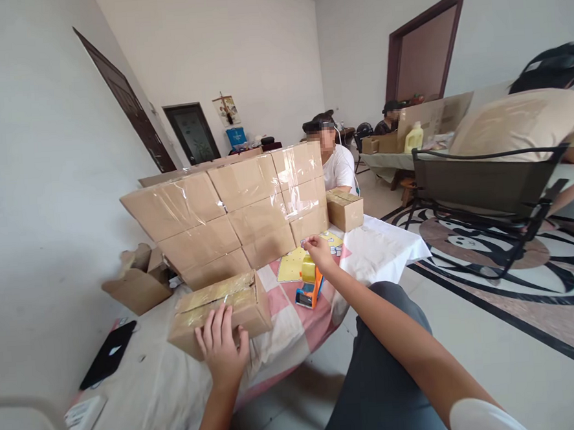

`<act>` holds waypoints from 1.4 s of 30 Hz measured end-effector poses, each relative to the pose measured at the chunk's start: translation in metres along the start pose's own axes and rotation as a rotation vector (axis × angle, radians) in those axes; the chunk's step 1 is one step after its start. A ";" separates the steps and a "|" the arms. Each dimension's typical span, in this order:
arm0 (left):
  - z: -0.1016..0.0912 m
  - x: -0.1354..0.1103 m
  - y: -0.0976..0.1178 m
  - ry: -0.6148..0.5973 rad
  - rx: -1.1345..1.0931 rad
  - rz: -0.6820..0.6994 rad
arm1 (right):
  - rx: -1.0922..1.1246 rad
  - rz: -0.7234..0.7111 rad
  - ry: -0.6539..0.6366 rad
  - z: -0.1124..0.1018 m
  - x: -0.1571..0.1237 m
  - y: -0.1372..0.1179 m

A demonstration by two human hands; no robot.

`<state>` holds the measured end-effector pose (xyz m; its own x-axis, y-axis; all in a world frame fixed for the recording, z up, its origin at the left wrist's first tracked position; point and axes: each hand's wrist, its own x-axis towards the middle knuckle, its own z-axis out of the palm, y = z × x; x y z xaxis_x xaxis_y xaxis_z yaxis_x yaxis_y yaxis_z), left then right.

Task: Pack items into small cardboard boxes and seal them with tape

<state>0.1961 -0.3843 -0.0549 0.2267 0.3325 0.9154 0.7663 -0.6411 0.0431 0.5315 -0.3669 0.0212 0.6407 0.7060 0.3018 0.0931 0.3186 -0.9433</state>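
Note:
My left hand (223,342) rests on the near side and top edge of a taped cardboard box (248,306), its fingers stretched out. Shiny clear tape runs along the box's top seam. My right hand (319,250) is held in a pinch above a tape dispenser (312,290), orange and blue with a yellowish roll in it. Something small and pale shows at the pinched fingertips, too small to name. Beneath lies a yellow patterned patch (290,268) of the tablecloth. Behind both hands stands a wall of stacked cardboard boxes (255,220).
A smaller closed box (346,210) sits at the stack's right end, near a person in white (337,166). On the left are an open carton (138,286) and a black flat item (109,354). Another person leans over a chair (489,180) at the right.

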 end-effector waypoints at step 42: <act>-0.003 -0.023 -0.009 -0.057 0.057 -0.071 | 0.345 0.466 -0.408 0.089 -0.127 0.030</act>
<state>0.1826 -0.3883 -0.0750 0.2031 0.4161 0.8864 0.8143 -0.5744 0.0831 0.3852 -0.3910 -0.0329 0.2125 0.9766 -0.0317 -0.4115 0.0600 -0.9094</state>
